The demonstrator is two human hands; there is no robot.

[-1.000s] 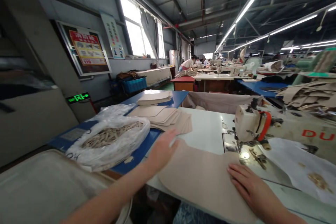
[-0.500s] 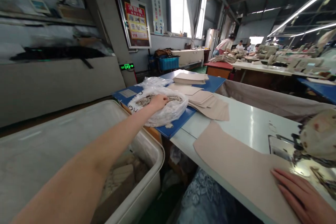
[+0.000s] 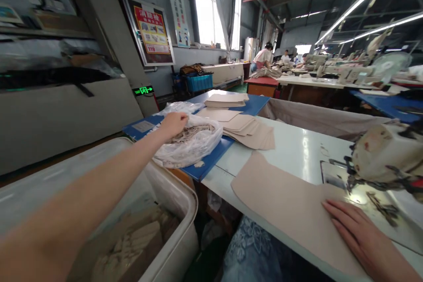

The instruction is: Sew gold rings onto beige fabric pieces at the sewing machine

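Panel [image 3: 280, 202] of beige material lies flat on the white table [image 3: 294, 139], its long axis running slantwise from a narrow corner at far left down toward the lower right, roughly along the near edge. A tab on its far side points right, toward the lit plate of the sewing machine [image 3: 380, 154]. The person's right hand [image 3: 360, 233] rests open and flat on the right part of the panel, fingers together and pointing left. The left hand [image 3: 175, 124] is at the mouth of a clear plastic bag [image 3: 211, 143], over its left side, fingers bent; whether they close on one of the strips [image 3: 193, 133] inside cannot be told. The bag sits on a blue table [image 3: 211, 164], just beside a fanned stack [image 3: 251, 128] of similar pieces, with a second pile [image 3: 226, 98] beyond. Between the panel's tab and the open tabletop to its right stands the machine, its body cut off by the right edge of view. A white bin [image 3: 190, 207] fills the lower left, partly covered by the left forearm, its contents dim and hard to make out. The right hand hides part of the panel's right end. In the background, a co-worker [image 3: 262, 57] bends over a red table.
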